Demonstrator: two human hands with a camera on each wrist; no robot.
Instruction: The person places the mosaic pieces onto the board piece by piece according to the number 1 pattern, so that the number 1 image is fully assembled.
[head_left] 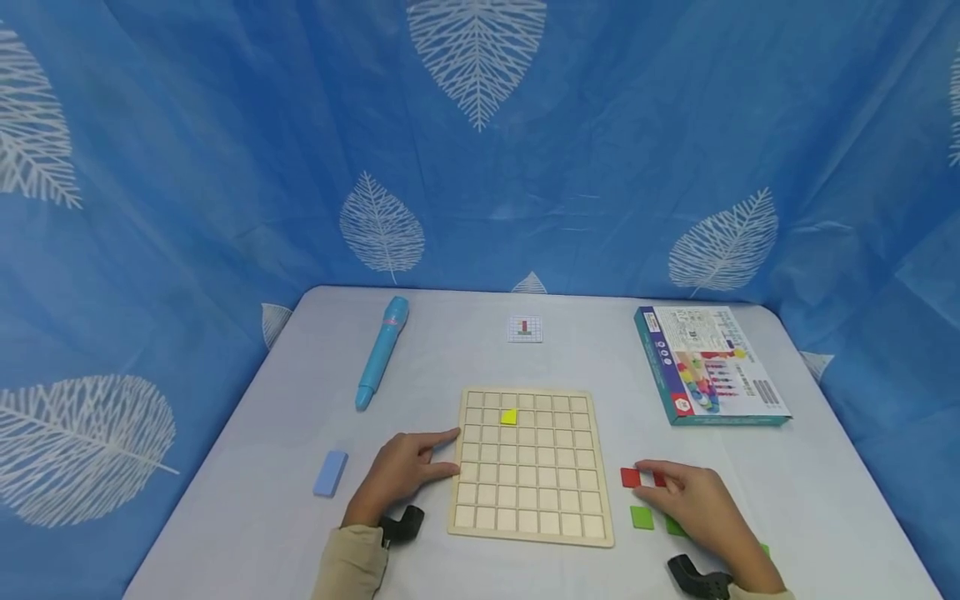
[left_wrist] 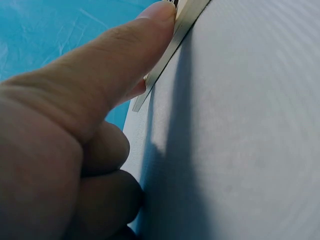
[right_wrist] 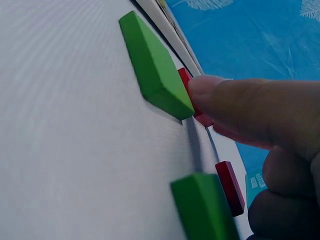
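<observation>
Green tile hides right thumb's red tile.

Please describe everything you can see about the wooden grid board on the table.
The board is a pale, flat tray that looks like light wood, with a raised rim and thin ribs dividing it into rows of small square cells. It lies flat on the grey table, near the front edge, between the two hands. One yellow tile sits in a cell near its far left part; the other cells look empty. The left hand touches its left edge with the fingertips. The right hand is apart from it.
</observation>
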